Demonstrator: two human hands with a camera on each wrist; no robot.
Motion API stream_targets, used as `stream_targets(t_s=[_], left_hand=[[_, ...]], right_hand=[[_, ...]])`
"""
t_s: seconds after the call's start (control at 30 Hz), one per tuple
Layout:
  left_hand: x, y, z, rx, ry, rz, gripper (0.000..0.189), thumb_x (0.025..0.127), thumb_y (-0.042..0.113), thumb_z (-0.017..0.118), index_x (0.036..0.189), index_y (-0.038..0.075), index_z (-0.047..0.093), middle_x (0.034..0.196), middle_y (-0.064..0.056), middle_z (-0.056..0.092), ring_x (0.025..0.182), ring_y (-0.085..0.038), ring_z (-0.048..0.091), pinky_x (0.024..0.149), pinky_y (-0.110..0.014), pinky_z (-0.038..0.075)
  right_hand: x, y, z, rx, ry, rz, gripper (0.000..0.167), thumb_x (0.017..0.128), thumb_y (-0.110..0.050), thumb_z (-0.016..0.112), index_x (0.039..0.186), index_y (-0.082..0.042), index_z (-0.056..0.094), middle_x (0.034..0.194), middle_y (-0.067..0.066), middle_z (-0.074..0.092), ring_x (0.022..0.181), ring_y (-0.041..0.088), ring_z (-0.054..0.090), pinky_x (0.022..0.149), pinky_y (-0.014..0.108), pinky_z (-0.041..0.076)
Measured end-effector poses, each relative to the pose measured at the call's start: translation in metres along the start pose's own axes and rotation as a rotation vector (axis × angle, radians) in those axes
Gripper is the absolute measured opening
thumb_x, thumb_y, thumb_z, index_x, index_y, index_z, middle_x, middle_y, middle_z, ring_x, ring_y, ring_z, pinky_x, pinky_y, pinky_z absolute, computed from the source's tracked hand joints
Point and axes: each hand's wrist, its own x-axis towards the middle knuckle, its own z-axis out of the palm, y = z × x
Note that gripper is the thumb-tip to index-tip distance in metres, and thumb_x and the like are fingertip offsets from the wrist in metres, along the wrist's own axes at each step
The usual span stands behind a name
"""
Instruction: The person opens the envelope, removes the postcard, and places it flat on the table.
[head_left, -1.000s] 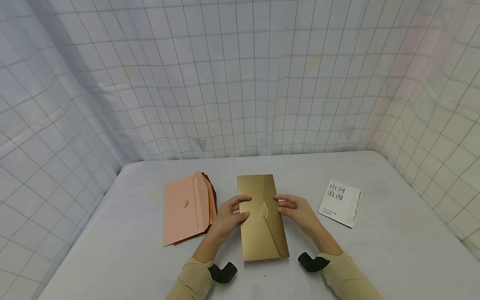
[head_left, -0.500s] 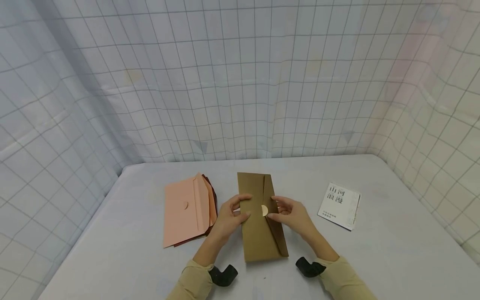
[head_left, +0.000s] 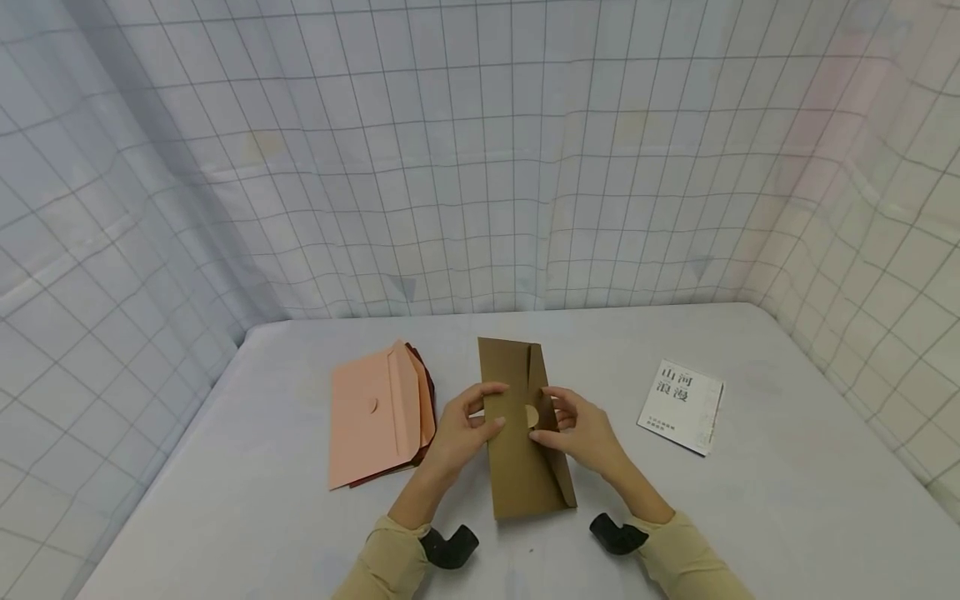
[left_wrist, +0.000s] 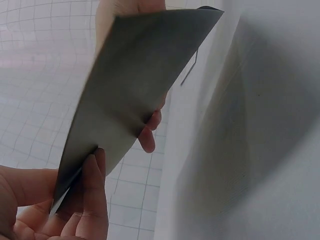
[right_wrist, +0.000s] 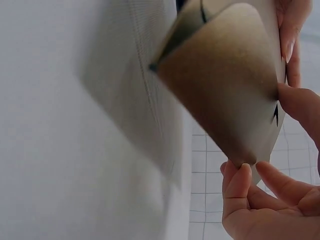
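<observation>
A long gold envelope [head_left: 513, 467] is held up between both hands, raised off the table as its shadow in the wrist views shows. My left hand [head_left: 457, 429] grips its left edge, thumb in front and fingers around the edge. My right hand [head_left: 588, 429] pinches the right side, the flap side, with the thumb near the half-round tab [head_left: 532, 416]. In the right wrist view the flap [right_wrist: 225, 80] bulges outward a little, and the thumb and fingers press at its edge. The envelope's plain back [left_wrist: 125, 75] faces the left wrist camera.
To the left lies a stack of envelopes, a pink envelope [head_left: 367, 425] on top and darker ones beneath. At the right a white card stack [head_left: 681, 407] with printed characters lies on the white table [head_left: 247, 467]. Gridded curtains [head_left: 480, 167] hang around the table.
The right thumb has moved inward over the flap to the tab. The envelope has tilted, its face turning from bright to dull gold, and the flap edge stands slightly raised.
</observation>
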Motion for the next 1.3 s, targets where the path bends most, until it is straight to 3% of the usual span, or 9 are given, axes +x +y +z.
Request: stream_targets(t_s=[0.23,0.43,0.73,1.07,1.3], left_hand=[[0.0,0.0,0.001,-0.009,0.014,-0.011,0.045,0.085,-0.008,0.057,0.127,0.006,0.053,0.126,-0.023,0.056,0.092,-0.024,0.068,0.072,-0.025,0.053],[0.001,0.001,-0.001,-0.031,0.03,-0.036,0.045,0.085,-0.009,0.057,0.127,0.006,0.053,0.125,-0.023,0.057,0.092,-0.023,0.068,0.073,-0.028,0.054],[0.004,0.0,-0.004,-0.07,0.042,-0.058,0.046,0.084,-0.01,0.057,0.128,0.004,0.052,0.124,-0.024,0.057,0.079,-0.009,0.066,0.068,-0.024,0.052],[0.005,0.003,-0.008,-0.105,0.078,-0.089,0.05,0.082,-0.014,0.055,0.128,0.004,0.052,0.124,-0.024,0.058,0.078,-0.005,0.065,0.066,-0.021,0.051],[0.005,0.006,-0.011,-0.116,0.094,-0.109,0.05,0.082,-0.013,0.056,0.128,0.006,0.053,0.124,-0.021,0.059,0.08,-0.006,0.066,0.067,-0.021,0.052]], right_hand=[[-0.002,-0.006,0.003,-0.124,0.031,-0.075,0.054,0.079,-0.01,0.069,0.129,-0.001,0.052,0.099,0.012,0.064,0.082,0.017,0.058,0.071,0.025,0.048],[-0.002,-0.009,0.001,-0.117,0.027,-0.083,0.054,0.081,-0.011,0.068,0.131,0.0,0.051,0.106,0.015,0.066,0.085,0.02,0.061,0.073,0.03,0.051],[-0.001,-0.006,-0.007,-0.061,-0.039,-0.094,0.055,0.086,-0.015,0.065,0.136,0.001,0.046,0.127,0.026,0.057,0.1,0.03,0.065,0.085,0.038,0.053],[0.0,-0.011,-0.023,0.03,-0.125,-0.112,0.06,0.091,-0.018,0.06,0.141,0.003,0.036,0.137,0.025,0.049,0.112,0.033,0.06,0.092,0.037,0.05],[0.001,-0.012,-0.03,0.077,-0.101,-0.156,0.061,0.091,-0.013,0.059,0.143,0.003,0.032,0.139,0.026,0.046,0.117,0.036,0.057,0.092,0.034,0.051]])
